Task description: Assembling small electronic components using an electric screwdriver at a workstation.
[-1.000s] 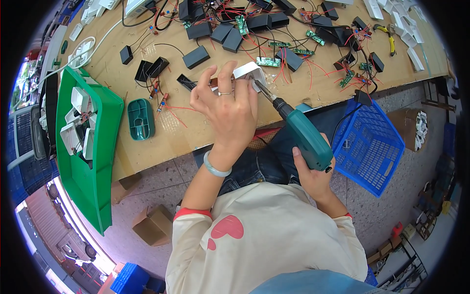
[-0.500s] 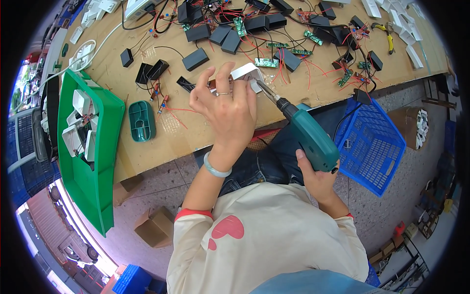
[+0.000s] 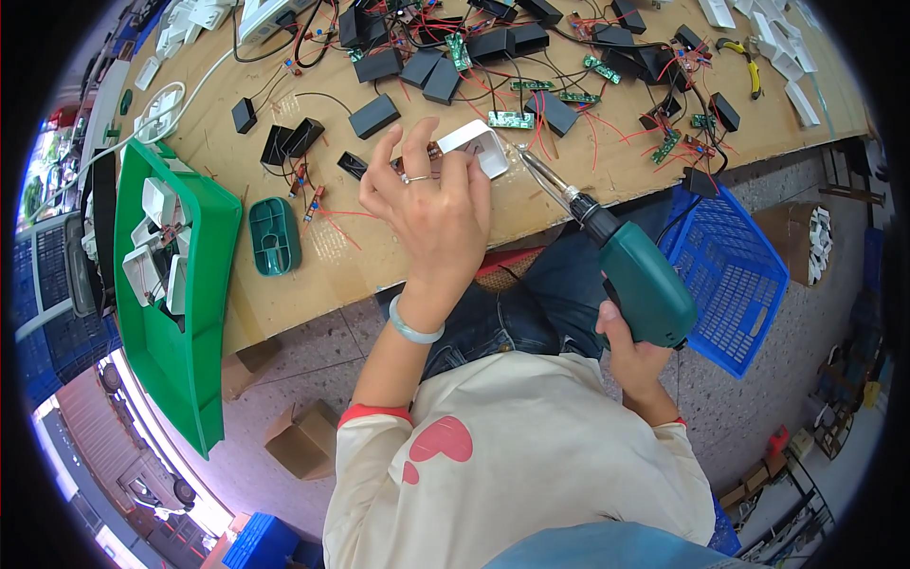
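My left hand (image 3: 438,211) is closed on a small white plastic case (image 3: 490,152) just above the table, with my index finger and thumb at its near side. Part of a small board with red and orange pieces (image 3: 433,151) shows beside the fingers; the rest is hidden by the hand. My right hand (image 3: 633,356) grips the handle of a dark green soldering gun (image 3: 649,284). Its long metal tip points up and left, a short gap to the right of the white case.
Black boxes (image 3: 374,116), green circuit boards (image 3: 512,120) and red wires crowd the table's far side. Yellow-handled cutters (image 3: 754,80) lie far right. A green bin (image 3: 210,313) with white cases stands left, beside a small green tray (image 3: 275,223). A blue basket (image 3: 725,284) is at right.
The soldering gun has moved right and slightly toward me, its tip drawing away from the white case. My left hand has shifted slightly left and the case shows more openly.
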Motion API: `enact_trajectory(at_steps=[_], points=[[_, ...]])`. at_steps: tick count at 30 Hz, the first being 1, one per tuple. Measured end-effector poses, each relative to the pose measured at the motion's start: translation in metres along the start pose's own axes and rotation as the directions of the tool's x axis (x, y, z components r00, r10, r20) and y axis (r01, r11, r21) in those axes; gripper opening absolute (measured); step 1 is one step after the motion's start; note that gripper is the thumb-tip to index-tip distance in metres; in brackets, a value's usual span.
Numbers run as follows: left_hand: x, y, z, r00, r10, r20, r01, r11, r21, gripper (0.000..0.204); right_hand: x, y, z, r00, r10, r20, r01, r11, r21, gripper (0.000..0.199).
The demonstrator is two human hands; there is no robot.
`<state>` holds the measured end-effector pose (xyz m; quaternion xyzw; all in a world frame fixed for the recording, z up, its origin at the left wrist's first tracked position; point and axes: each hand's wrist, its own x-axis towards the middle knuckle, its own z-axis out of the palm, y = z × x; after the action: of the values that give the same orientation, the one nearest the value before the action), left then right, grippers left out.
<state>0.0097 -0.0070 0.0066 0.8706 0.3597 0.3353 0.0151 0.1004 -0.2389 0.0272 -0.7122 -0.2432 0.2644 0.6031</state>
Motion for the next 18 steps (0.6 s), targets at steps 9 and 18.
enact_trajectory(at_steps=[9, 18], points=[[0.002, -0.008, 0.0, 0.999, -0.027, 0.031, 0.03, 0.994, -0.108, 0.01, 0.001, -0.004, 0.001, 1.0, 0.024, -0.018, -0.024, 0.999, 0.036, 0.024], [0.001, -0.007, -0.002, 0.999, -0.025, 0.031, 0.029, 0.993, -0.116, 0.011, 0.004, 0.009, 0.005, 0.995, -0.069, 0.07, 0.076, 0.991, -0.108, 0.025]])
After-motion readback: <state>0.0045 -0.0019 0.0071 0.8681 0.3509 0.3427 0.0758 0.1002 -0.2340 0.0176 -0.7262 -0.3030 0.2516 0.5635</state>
